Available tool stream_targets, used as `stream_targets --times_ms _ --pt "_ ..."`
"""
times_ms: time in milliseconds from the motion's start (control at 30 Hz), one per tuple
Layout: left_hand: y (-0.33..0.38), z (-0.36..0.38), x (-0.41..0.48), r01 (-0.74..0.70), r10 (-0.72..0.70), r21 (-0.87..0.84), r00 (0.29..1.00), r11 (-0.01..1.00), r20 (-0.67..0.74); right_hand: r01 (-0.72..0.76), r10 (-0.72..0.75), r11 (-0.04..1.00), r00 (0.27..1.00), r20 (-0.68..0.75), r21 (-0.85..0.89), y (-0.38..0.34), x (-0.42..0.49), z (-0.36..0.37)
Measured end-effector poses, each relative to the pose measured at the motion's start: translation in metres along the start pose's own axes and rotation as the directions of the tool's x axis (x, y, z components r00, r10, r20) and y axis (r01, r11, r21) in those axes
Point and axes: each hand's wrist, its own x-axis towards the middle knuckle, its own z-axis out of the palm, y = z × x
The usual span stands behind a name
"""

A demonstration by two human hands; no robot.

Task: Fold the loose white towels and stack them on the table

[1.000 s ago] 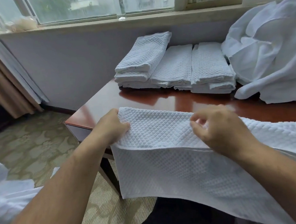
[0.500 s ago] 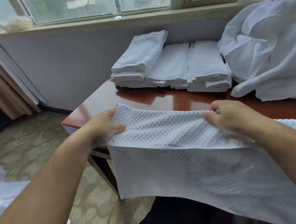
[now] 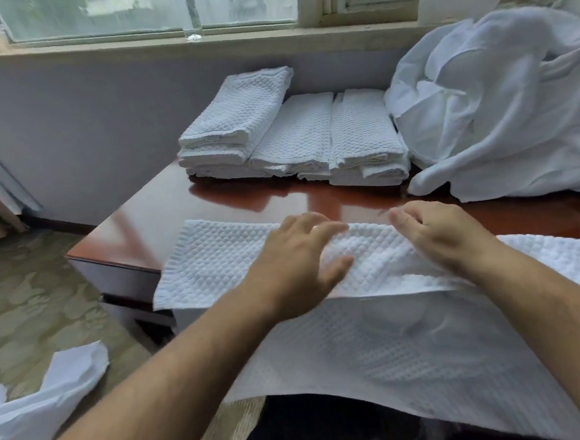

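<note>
1. Cloth (image 3: 47,401), white and crumpled, at lower left of frame, lying on patterned floor (image 3: 29,289).
2. Table (image 3: 151,226), glossy red-brown wood, corner at centre left, top running off to right edge.
3. Glass (image 3: 193,30), clear, top of frame left of centre, standing on window sill.
4. Towel (image 3: 222,259), white and waffle-textured, spread along near edge of table at centre; folded upper layer flat on tabletop, lower layer hanging off edge toward bottom of frame.
5. Left hand (image 3: 298,264), at centre, palm down on towel, fingers straight and spread, thumb out to right, pressing flat.
6. Stack (image 3: 293,140) of folded towels, upper centre, on far side of table near wall; piles side by side and touching, leftmost topped by towel lying at a slant.
7. Right hand (image 3: 444,236), right of centre, near left hand but apart from it, fingers curled over far fold of towel, gripping it; low bunched ridge of towel between both hands.
8. Heap (image 3: 496,102) of loose white linen, upper right, on table, just beside right end of stack.
</note>
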Motion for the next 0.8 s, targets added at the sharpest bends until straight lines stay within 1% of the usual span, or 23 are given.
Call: stream_targets --times_ms 67,133,200,300,367,467,500,567,633,700,733,767,800 --pt "0.024 0.021 0.009 -0.148 0.146 0.018 0.985 0.989 0.088 0.0 -0.001 1.0 0.999 -0.039 -0.016 0.027 -0.012 -0.012" --pt "0.037 0.034 0.013 -0.287 0.274 0.099 0.953 0.953 0.128 -0.008 0.006 0.999 0.998 -0.061 -0.042 0.057 -0.023 -0.027" --pt "0.04 0.04 0.015 -0.391 0.383 0.127 0.92 0.912 0.084 -0.016 0.015 1.0 0.998 -0.061 -0.019 0.081 -0.032 -0.039" --pt "0.04 0.041 0.015 -0.47 0.472 0.068 0.881 0.88 -0.012 -0.006 0.009 0.998 0.998 -0.057 0.054 0.096 -0.037 -0.047" --pt "0.041 0.042 0.015 -0.48 0.481 0.034 0.873 0.877 -0.074 -0.021 0.023 0.998 0.999 -0.035 0.057 0.1 -0.034 -0.046" --pt "0.041 0.04 0.014 -0.521 0.522 0.048 0.838 0.852 -0.159 -0.095 0.095 0.995 0.995 0.007 -0.02 0.104 -0.025 -0.047" --pt "0.04 0.039 0.013 -0.548 0.547 0.04 0.821 0.835 -0.161 -0.107 0.108 0.994 0.994 0.016 -0.037 0.105 -0.022 -0.047" --pt "0.039 0.037 0.009 -0.588 0.582 -0.028 0.805 0.808 -0.117 -0.12 0.12 0.992 0.992 0.021 -0.039 0.106 -0.018 -0.047" --pt "0.038 0.035 0.006 -0.562 0.565 -0.135 0.825 0.816 -0.015 -0.126 0.127 0.991 0.992 0.026 -0.044 0.104 -0.017 -0.046" --pt "0.038 0.032 0.007 -0.481 0.509 -0.226 0.857 0.847 0.086 -0.13 0.131 0.99 0.991 0.025 -0.055 0.103 -0.016 -0.047" --pt "0.039 0.03 0.01 -0.432 0.472 -0.263 0.874 0.863 0.113 -0.132 0.134 0.989 0.991 0.023 -0.059 0.102 -0.017 -0.047" --pt "0.041 0.028 0.015 -0.393 0.436 -0.286 0.894 0.874 0.106 -0.134 0.136 0.989 0.99 0.023 -0.063 0.101 -0.017 -0.048" --pt "0.045 0.028 0.021 -0.359 0.392 -0.283 0.917 0.889 0.067 -0.135 0.137 0.989 0.99 0.025 -0.066 0.1 -0.018 -0.05"
